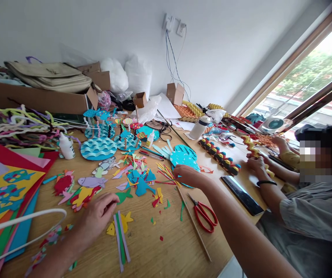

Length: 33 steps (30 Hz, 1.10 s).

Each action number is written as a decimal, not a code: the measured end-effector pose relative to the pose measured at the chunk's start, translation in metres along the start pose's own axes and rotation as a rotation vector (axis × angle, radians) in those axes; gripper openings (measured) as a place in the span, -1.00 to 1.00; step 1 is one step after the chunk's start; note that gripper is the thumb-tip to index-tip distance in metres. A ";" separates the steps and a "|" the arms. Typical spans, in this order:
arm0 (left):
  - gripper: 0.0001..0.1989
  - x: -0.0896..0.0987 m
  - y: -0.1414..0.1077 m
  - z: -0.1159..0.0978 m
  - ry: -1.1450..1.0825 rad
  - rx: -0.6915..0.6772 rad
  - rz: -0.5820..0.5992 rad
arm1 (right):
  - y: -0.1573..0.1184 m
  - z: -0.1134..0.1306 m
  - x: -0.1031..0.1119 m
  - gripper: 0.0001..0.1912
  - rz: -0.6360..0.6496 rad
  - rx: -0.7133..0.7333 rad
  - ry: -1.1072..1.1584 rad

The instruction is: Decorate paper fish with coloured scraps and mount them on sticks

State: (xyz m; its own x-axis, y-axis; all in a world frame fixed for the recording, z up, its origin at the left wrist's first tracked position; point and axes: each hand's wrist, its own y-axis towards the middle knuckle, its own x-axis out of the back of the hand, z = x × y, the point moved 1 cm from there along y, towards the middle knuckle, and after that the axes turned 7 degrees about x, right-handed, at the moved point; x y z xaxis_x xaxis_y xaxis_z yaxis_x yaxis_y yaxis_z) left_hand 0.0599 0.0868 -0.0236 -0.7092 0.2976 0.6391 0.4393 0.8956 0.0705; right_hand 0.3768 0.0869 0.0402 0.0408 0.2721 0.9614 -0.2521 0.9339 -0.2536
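Observation:
My left hand (99,211) is low over the table with its fingers curled in. Its fingertips meet the edge of a green paper fish (124,196); whether they grip it is hidden. Just below lie a yellow paper fish (126,221) and, across it, purple and green paper strips (121,243). My right hand (188,176) reaches out with bent fingers pointing down at a pile of thin coloured paper strips (166,172). What its fingertips pinch cannot be made out. Behind that hand is a blue scalloped paper piece (183,154). A wooden stick (193,224) and red-handled scissors (203,216) lie nearby.
Glue bottles (67,146), blue wavy paper discs (98,149) and several paper fish cover the middle. Coloured sheets (35,181) and a white wire loop (38,214) are at left. A phone (242,195) lies right, beside a seated person (305,204) handling yellow wavy paper.

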 end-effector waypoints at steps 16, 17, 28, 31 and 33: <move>-0.62 -0.012 0.003 -0.049 -0.606 0.167 0.287 | -0.042 0.134 -0.044 -0.78 -0.237 -0.114 1.467; -0.68 -0.014 0.005 -0.051 -0.597 0.160 0.262 | -0.039 0.139 -0.047 -0.79 -0.235 -0.112 1.489; -0.68 -0.010 0.011 -0.043 -0.644 0.360 0.090 | -0.035 0.142 -0.073 -0.71 -0.273 -0.069 1.663; -0.65 -0.004 0.011 -0.044 -0.684 0.411 0.099 | -0.041 0.135 -0.076 -0.82 -0.357 -0.028 1.467; -0.65 -0.002 0.010 -0.046 -0.697 0.437 0.133 | -0.045 0.131 -0.074 -0.92 -0.532 0.036 1.169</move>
State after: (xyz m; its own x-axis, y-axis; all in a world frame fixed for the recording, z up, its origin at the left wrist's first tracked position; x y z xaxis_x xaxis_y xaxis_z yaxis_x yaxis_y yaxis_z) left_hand 0.0913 0.0797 0.0109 -0.9084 0.4180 -0.0096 0.3919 0.8432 -0.3679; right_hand 0.2586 -0.0057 -0.0057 0.9589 -0.0730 0.2742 0.0319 0.9880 0.1514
